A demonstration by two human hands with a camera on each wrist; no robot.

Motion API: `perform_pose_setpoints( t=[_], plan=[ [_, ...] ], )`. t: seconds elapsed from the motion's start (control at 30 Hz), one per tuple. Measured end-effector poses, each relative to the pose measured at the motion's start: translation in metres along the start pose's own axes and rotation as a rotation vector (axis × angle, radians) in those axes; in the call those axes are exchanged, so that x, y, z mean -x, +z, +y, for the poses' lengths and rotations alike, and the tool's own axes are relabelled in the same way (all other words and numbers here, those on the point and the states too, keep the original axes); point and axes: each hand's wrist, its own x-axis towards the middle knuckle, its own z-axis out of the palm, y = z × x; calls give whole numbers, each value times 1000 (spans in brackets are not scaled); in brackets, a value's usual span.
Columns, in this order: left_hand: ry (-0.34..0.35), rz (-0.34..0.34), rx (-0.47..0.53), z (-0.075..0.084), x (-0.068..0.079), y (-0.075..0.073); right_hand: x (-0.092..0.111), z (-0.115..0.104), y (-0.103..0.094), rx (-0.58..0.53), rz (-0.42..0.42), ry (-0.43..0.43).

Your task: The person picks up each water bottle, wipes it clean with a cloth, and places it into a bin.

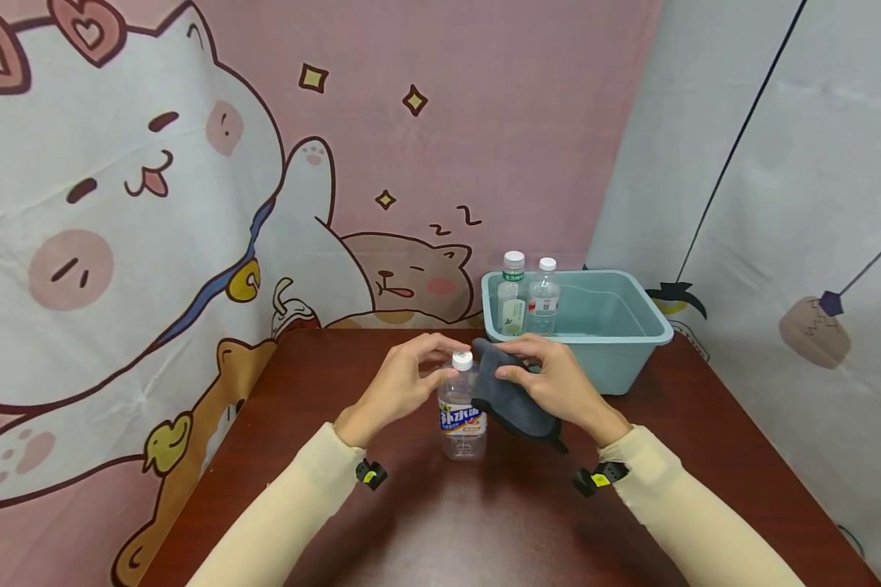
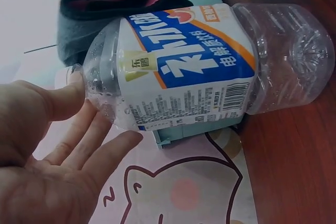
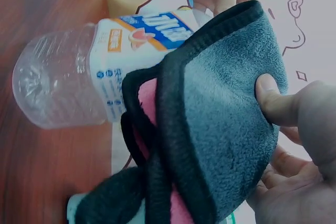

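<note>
A clear plastic bottle [image 1: 462,447] with a white cap and a blue, white and orange label stands upright on the table. At its neck, just below the cap, my left hand [image 1: 402,379] holds it between thumb and fingers. My right hand [image 1: 554,383] grips a folded grey cloth [image 1: 512,401] with black edging; pink inner layers show in the right wrist view [image 3: 148,98]. The cloth hangs against the bottle's right side and overlaps its shoulder and part of the label. In the left wrist view, the thumb [image 2: 68,95] lies at the bottle's neck.
A light blue-green plastic bin [image 1: 631,359] stands behind and to the right on the dark red-brown table [image 1: 323,530]. Two capped clear bottles, one with a green-and-white label [image 1: 512,308] and another [image 1: 544,303], stand in its left end. A cartoon-printed cloth backdrop [image 1: 440,106] hangs behind.
</note>
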Motion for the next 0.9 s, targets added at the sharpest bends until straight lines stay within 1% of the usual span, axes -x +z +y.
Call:
perform_pose_setpoints(
  t=[0.1,0.2,0.43,0.57,0.77,0.9],
  plan=[
    [8,3,-18,-2,1,-1,-4,-4,6,2,-16,-15],
    [22,1,-32,-3,1,-1,-6,-6,10,33,-31,-35],
    [37,-5,-54,-5,0,-1,-7,-8,13,85,-92,-48],
    [27,-14,-64,-5,-1,-2,-5,-7,13,116,-109,-61],
    [6,-23,-60,-4,-1,-2,1,-3,12,141,-109,-28],
    [-9,-23,-58,-4,-2,-2,8,6,15,150,-101,-13]
  ],
)
